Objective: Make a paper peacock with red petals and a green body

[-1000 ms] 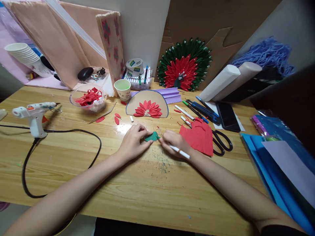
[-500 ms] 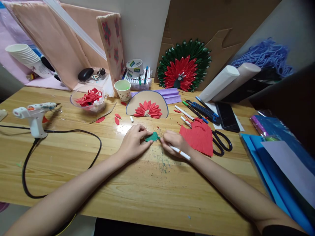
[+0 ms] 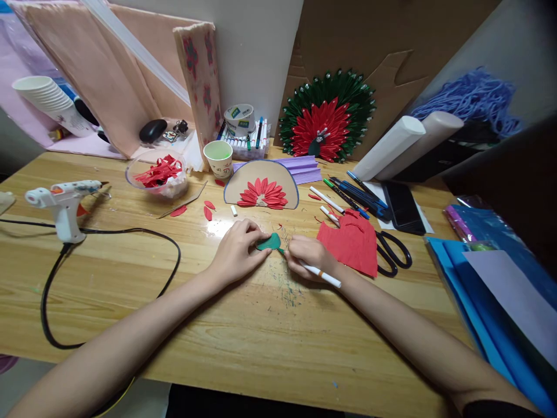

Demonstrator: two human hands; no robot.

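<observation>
A small green cutout [image 3: 270,241] lies on the wooden table, its left part under the fingertips of my left hand [image 3: 238,248], which pinch and press it down. My right hand [image 3: 308,256] is closed round a white marker [image 3: 322,276] with an orange band. The marker's green tip points left and sits at the cutout's lower right edge; whether it touches I cannot tell. Just beyond my hands stands a half-round card [image 3: 235,188] bearing a fan of red paper petals [image 3: 263,191]. A white marker cap [image 3: 234,211] lies in front of it.
At the left stands a glue gun [image 3: 65,209] with its black cord looping forward. Red crepe paper [image 3: 348,247] partly covers black-handled scissors [image 3: 394,249] on the right. A paper cup [image 3: 218,159], a bowl of red scraps [image 3: 157,177] and loose pens are behind. Blue folders [image 3: 456,290] line the right edge.
My right hand has shifted slightly right with the marker, and its tip has moved a little down along the cutout's edge. My left hand keeps its hold.
</observation>
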